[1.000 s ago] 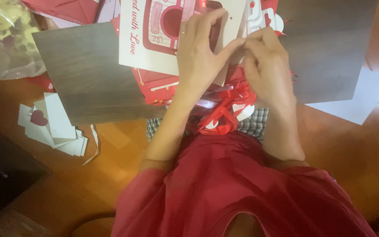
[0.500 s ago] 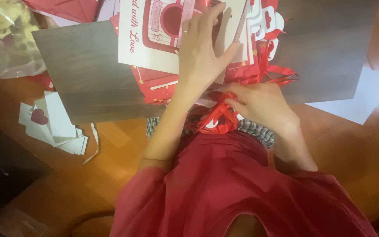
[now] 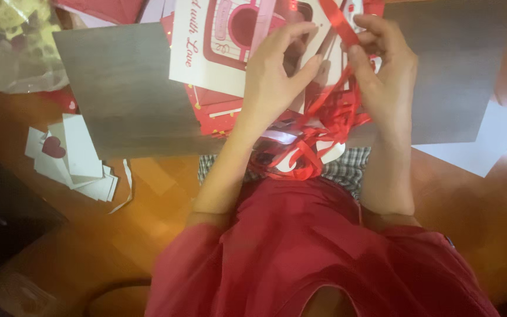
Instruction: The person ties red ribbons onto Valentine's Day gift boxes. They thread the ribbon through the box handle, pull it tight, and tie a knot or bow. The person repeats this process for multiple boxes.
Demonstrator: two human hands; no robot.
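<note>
Two hands work over a grey board point(image 3: 124, 88). The right hand point(image 3: 385, 73) pinches a strand of red ribbon point(image 3: 338, 23) between thumb and fingertips at about one o'clock from the view's middle, the strand running down to a loose tangle at the board's near edge. The left hand point(image 3: 274, 76), fingers curled with thumb out, presses on a white and red card point(image 3: 212, 47) at twelve o'clock. At nine o'clock lies a pile of white paper pieces point(image 3: 74, 158); a white sheet point(image 3: 488, 138) sits at three o'clock.
</note>
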